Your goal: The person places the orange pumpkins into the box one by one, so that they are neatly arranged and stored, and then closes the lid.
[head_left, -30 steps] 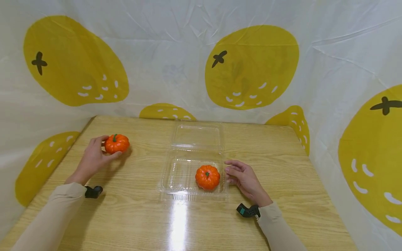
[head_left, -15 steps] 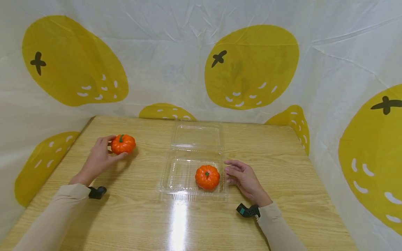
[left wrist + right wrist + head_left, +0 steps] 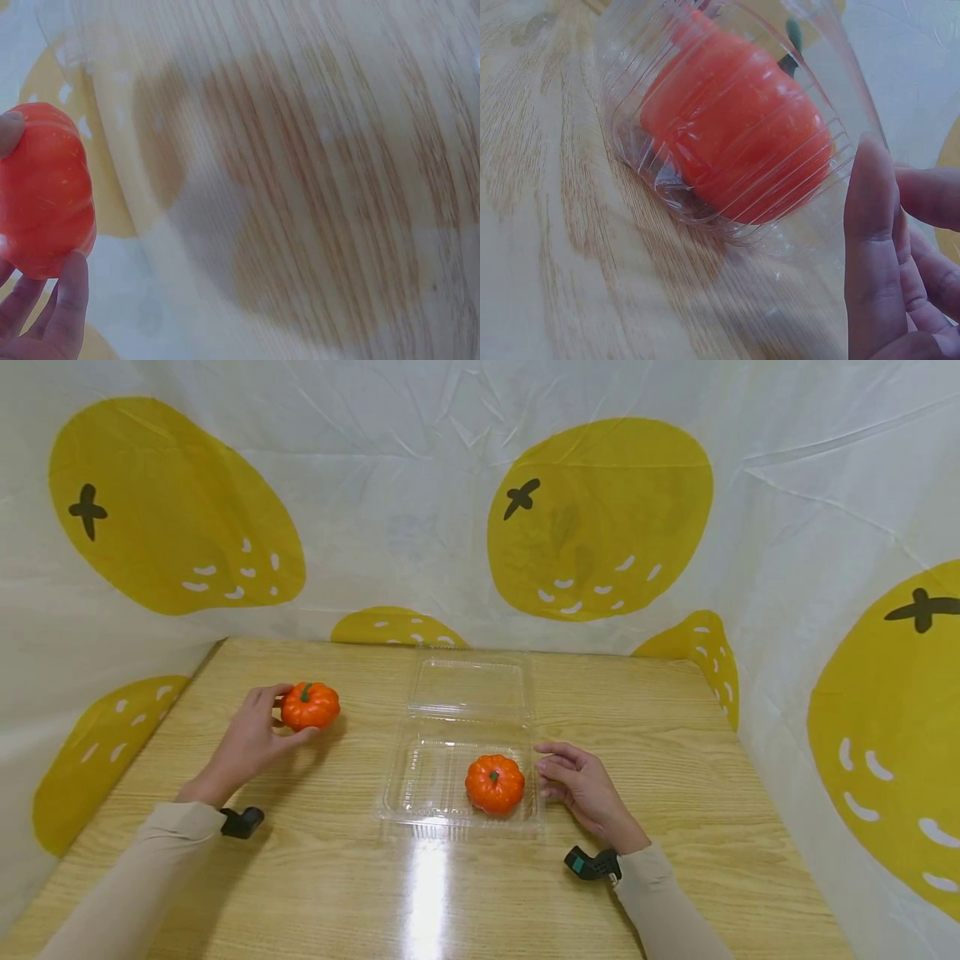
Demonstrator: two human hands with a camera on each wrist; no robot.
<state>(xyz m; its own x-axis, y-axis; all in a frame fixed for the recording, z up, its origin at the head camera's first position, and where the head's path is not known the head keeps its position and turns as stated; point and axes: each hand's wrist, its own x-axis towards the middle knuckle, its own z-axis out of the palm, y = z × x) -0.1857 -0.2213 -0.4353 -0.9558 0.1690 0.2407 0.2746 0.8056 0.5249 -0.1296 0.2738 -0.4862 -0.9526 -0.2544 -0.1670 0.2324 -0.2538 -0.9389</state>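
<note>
An orange toy pumpkin with a green stem is gripped by my left hand, thumb on the near side and fingers behind it. It is held over the left part of the table; the left wrist view shows the pumpkin between thumb and fingers. Another orange pumpkin sits in the right half of the base of a clear hinged plastic container, whose lid lies back. My right hand pinches the container's right rim; the right wrist view shows the rim running between the digits.
The wooden table carries the container at its middle. A white cloth with large yellow fruit prints encloses the back and sides. Black wrist cameras sit on both wrists, and a bright reflection lies on the wood in front of the container.
My left hand has moved to the right with its pumpkin, closer to the container. The right hand, the container and the pumpkin inside it stay in place.
</note>
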